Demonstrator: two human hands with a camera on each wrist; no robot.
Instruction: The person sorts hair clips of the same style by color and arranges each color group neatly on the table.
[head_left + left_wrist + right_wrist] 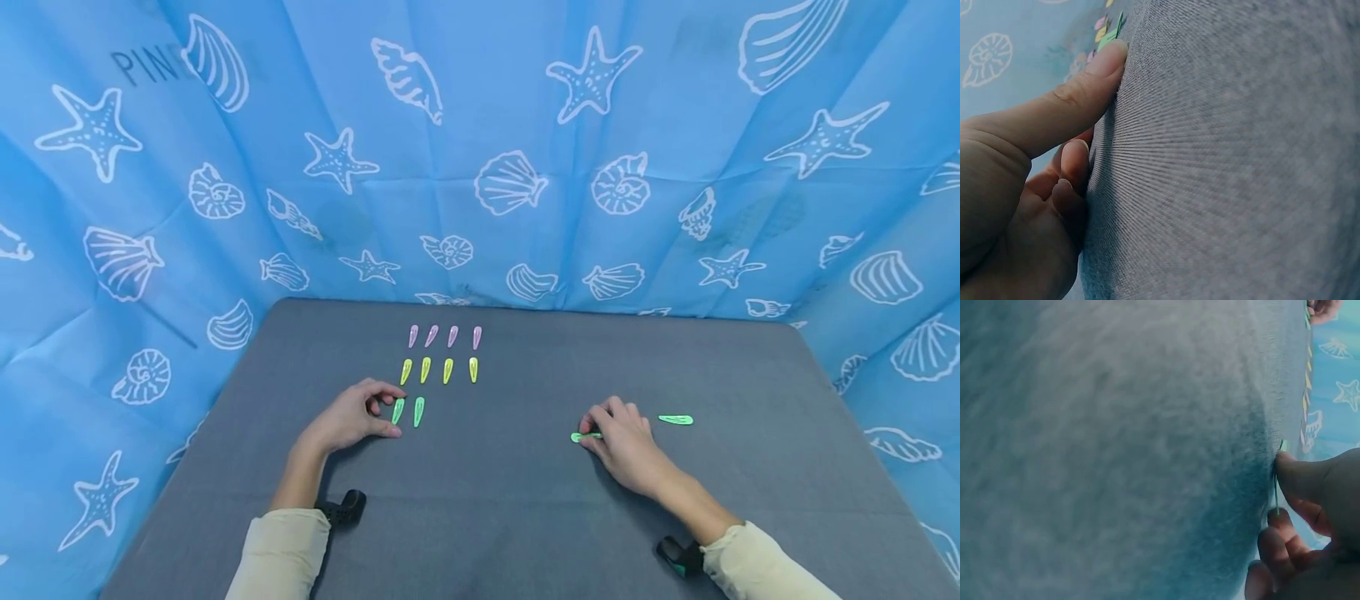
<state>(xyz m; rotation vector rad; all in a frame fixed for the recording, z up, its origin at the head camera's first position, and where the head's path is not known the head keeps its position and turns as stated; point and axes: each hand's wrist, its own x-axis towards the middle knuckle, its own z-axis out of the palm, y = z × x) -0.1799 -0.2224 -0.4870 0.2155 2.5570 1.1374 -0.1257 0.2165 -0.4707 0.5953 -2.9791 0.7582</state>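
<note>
Thumb and index finger of my left hand [351, 418] pinch a green snap hair clip [398, 411] by its two ends on the table, in the head view. A second green hair clip [419, 412] lies just right of it, roughly parallel. Farther right, my right hand [624, 442] holds another green hair clip [576, 437] between thumb and fingers, its rounded end sticking out to the left. In the right wrist view that clip [1277, 487] shows edge-on close to the cloth. Beyond the right hand one more green hair clip [677, 420] lies sideways.
Behind the green clips run a row of several yellow hair clips [448, 371] and, farther back, a row of several purple ones [453, 336]. Grey cloth covers the table [510, 500]. A blue curtain [480, 125] with white shells and starfish hangs around its back and sides.
</note>
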